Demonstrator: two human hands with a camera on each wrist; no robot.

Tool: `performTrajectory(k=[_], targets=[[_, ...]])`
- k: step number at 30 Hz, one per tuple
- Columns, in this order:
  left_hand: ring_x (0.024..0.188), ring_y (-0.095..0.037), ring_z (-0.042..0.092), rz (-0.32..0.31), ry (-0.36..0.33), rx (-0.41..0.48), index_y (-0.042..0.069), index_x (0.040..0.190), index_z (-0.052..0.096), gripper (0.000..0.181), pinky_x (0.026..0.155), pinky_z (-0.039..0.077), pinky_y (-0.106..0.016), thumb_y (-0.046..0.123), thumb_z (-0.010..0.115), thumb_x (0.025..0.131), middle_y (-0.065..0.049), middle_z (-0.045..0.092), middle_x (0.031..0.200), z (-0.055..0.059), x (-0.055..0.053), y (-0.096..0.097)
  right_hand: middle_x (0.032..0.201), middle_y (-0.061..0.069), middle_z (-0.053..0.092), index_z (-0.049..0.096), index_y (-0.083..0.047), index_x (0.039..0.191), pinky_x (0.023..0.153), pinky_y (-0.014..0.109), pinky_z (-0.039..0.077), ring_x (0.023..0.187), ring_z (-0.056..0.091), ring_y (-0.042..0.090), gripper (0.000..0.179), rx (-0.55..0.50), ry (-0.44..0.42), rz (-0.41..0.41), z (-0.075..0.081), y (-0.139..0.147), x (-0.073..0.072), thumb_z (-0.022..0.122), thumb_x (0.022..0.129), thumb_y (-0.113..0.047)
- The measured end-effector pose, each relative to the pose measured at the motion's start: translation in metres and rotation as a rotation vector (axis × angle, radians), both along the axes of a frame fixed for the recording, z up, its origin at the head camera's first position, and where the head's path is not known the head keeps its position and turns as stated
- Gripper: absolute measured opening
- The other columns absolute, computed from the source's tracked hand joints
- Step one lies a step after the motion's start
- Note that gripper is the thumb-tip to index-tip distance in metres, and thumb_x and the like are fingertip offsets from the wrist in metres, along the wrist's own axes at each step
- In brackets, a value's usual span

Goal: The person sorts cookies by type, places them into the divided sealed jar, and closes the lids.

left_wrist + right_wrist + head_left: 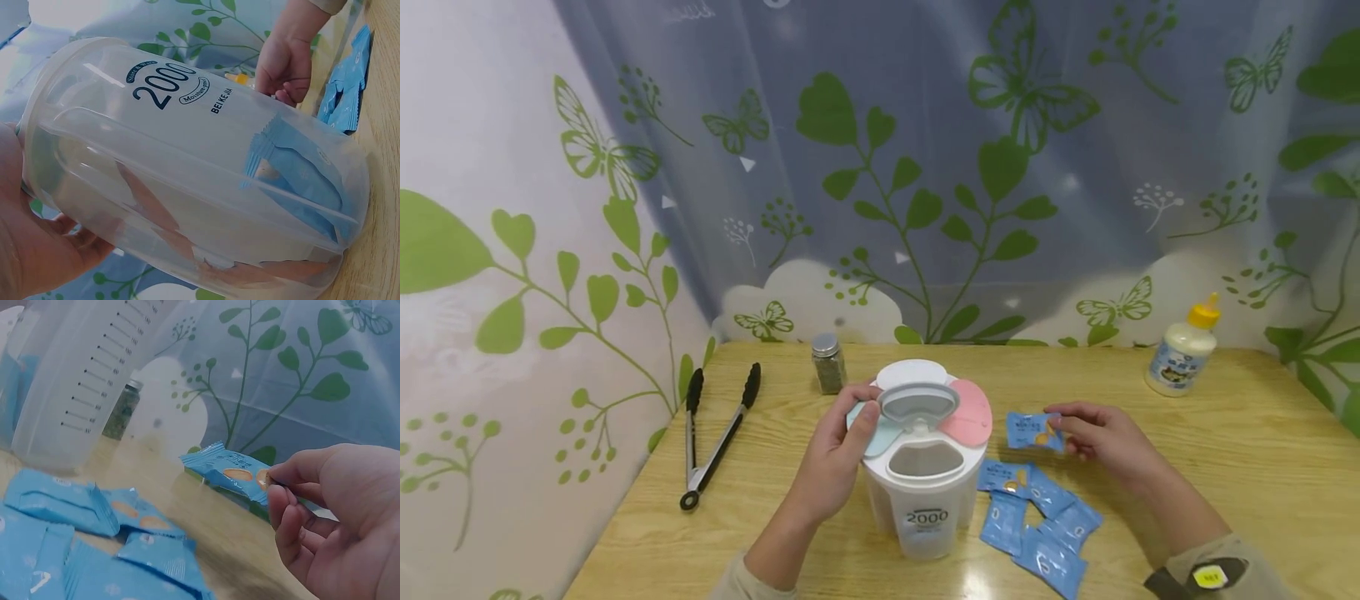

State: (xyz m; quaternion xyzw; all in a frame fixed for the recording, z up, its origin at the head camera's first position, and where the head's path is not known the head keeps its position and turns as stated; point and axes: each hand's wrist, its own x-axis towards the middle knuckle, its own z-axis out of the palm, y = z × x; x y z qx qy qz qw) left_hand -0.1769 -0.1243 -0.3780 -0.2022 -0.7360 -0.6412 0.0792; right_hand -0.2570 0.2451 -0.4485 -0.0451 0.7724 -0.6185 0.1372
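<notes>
A clear storage container (925, 517) marked 2000 stands on the table, its top split into white, pink and blue lids. The front lid (919, 403) is flipped up, leaving the front opening (925, 459) uncovered. My left hand (831, 467) grips the container's upper left side, thumb on the blue lid. Through the front wall, a blue snack packet (300, 169) shows at the bottom. Right of the container, my right hand (1105, 437) pinches another blue snack packet (231, 473) by one end, above the table. Beneath it lies a pile of several such packets (1037, 517).
Black-and-silver tongs (707, 467) lie spread at the left. A small spice jar (828, 367) stands behind the container. At the back right is a squeeze bottle (1182, 354) with a yellow cap. A leaf-printed curtain (887, 250) hangs along the table's back edge.
</notes>
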Motion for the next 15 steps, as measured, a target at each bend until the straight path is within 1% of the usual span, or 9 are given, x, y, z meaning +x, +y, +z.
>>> performTrajectory(k=[2,7,10,12,15], targets=[[0.139,-0.034,0.043,-0.002,0.001,0.001,0.002,0.117,0.053,0.021,0.106,0.042,-0.026,0.017,0.041,0.108,-0.016,0.053,0.138,0.000,-0.001,-0.001,0.095,-0.007,0.061,0.061,-0.002,0.128,0.062,0.024,0.046,0.071,0.056,0.007,0.040,-0.025,0.002,-0.001,0.004,-0.001,0.001,0.063,0.099,-0.030],[0.140,-0.033,0.042,-0.004,-0.008,0.007,0.003,0.117,0.053,0.021,0.107,0.041,-0.026,0.018,0.042,0.108,-0.016,0.054,0.138,0.000,-0.001,-0.001,0.098,-0.010,0.060,0.068,-0.017,0.116,0.062,0.024,0.043,0.069,0.052,0.007,0.021,-0.094,-0.003,0.015,0.013,-0.002,0.005,0.060,0.101,-0.030],[0.142,-0.033,0.041,-0.005,-0.011,0.008,0.004,0.117,0.053,0.021,0.109,0.039,-0.028,0.018,0.042,0.108,-0.015,0.054,0.139,-0.001,-0.001,-0.001,0.098,-0.010,0.059,0.070,-0.019,0.113,0.060,0.026,0.040,0.066,0.050,0.007,0.018,-0.133,0.005,0.028,0.018,-0.004,0.006,0.058,0.102,-0.029],[0.144,-0.035,0.039,-0.008,0.002,0.003,0.003,0.117,0.053,0.021,0.111,0.038,-0.029,0.018,0.041,0.108,-0.016,0.053,0.139,-0.001,-0.001,-0.001,0.098,-0.010,0.059,0.070,-0.019,0.111,0.059,0.026,0.039,0.065,0.049,0.007,0.017,-0.150,0.022,0.030,0.021,-0.006,0.008,0.058,0.102,-0.027],[0.143,-0.035,0.038,-0.014,0.010,0.003,0.003,0.116,0.053,0.020,0.110,0.039,-0.028,0.017,0.041,0.108,-0.016,0.053,0.139,-0.001,-0.001,-0.001,0.099,-0.011,0.059,0.070,-0.019,0.111,0.058,0.026,0.038,0.063,0.049,0.007,0.017,-0.161,0.046,0.030,0.025,-0.008,0.010,0.058,0.102,-0.027]])
